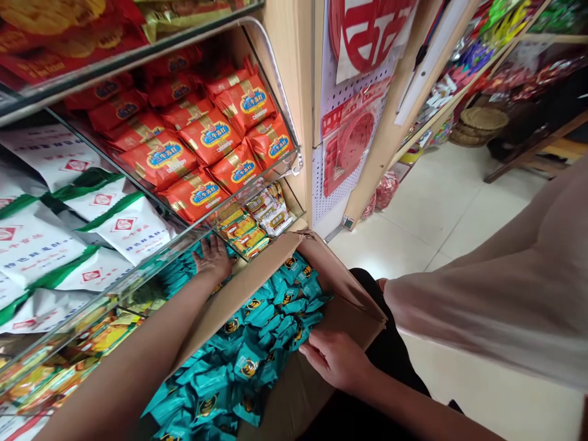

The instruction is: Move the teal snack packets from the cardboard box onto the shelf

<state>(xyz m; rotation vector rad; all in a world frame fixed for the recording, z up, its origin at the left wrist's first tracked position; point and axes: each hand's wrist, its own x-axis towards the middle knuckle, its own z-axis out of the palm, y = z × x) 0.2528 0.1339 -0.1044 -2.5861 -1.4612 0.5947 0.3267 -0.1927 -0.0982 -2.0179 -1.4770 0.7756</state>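
Presently, left hand (214,260) — fingers apart — apparently levels packets (180,269) beneath; next, lift past adjacent box (351,315); right hand (337,361), grip unclear.

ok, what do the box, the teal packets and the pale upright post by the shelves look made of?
Box: cardboard, matte brown, with creased flaps.
Teal packets: likely thin plastic film, semi-gloss; crinkled, with small highlights.
Upright post: pale, smooth, wood-toned; solid wood or laminate, can't tell.
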